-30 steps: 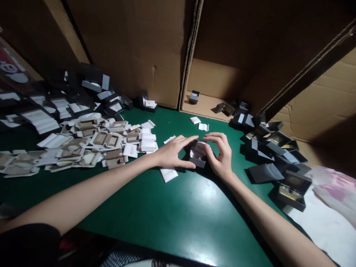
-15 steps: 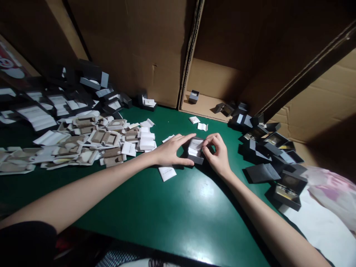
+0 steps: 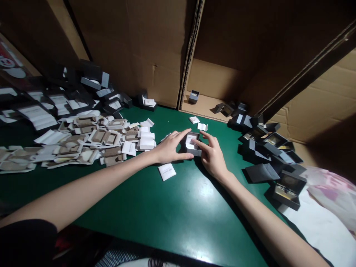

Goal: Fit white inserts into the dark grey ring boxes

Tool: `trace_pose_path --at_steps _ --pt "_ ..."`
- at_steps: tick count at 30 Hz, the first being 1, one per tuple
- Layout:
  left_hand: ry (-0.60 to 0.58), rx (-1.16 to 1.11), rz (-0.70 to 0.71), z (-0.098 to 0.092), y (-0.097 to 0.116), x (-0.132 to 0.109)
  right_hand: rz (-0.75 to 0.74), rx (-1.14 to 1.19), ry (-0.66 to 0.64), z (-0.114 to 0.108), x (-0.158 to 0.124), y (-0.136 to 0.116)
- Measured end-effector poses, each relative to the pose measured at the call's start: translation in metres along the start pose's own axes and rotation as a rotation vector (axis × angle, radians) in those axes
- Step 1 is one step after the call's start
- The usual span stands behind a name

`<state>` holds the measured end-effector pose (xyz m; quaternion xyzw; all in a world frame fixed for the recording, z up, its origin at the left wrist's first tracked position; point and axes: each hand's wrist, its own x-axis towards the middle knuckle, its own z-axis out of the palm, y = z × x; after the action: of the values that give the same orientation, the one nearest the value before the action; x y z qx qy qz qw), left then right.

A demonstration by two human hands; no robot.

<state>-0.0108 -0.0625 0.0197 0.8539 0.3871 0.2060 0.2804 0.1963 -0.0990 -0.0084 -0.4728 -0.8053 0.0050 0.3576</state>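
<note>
Head view: an open dark box, steadied from one side, with a finger reaching inside it.
It stands on the green surface, just beyond and to the right of the printed white packet. The left hand seems to grasp it lightly, thumb by the near edge and forefinger by the far one; whether the fingers of the right hand pinch anything cannot be told. Pressing too hard could crease the white insert or, should the left thumb slip, skew the box. It looks small, square-edged, grey outside, pale within, lid raised behind.
</note>
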Motion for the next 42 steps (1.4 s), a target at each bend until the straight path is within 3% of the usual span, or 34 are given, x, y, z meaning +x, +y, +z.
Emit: trace_pose_path --at_steps 6,10,15,18,26,31,37,42 --pt "0.011 0.023 -0.022 0.001 0.001 -0.001 -0.018 -0.033 0.072 -0.003 0.002 -0.004" --pt "0.005 0.025 -0.033 0.001 0.001 -0.001 -0.033 -0.075 -0.011 -0.003 0.002 -0.005" --pt "-0.004 0.028 0.002 0.002 -0.001 -0.001 -0.017 -0.091 0.006 -0.002 0.002 -0.006" --pt "0.002 0.043 -0.013 0.002 -0.001 -0.001 -0.004 -0.15 -0.082 -0.001 0.001 -0.007" --pt "0.007 0.262 0.061 0.005 -0.001 -0.008 -0.007 -0.085 -0.179 0.001 0.0 0.0" --pt "0.035 0.423 0.128 -0.007 -0.001 -0.01 0.014 -0.064 -0.152 0.002 0.0 0.0" --pt "0.071 0.597 0.007 -0.029 -0.008 -0.006 0.074 -0.012 -0.105 0.003 0.0 -0.001" --pt "0.03 0.621 -0.067 -0.031 -0.017 -0.007 0.071 0.021 -0.083 0.003 0.0 -0.001"
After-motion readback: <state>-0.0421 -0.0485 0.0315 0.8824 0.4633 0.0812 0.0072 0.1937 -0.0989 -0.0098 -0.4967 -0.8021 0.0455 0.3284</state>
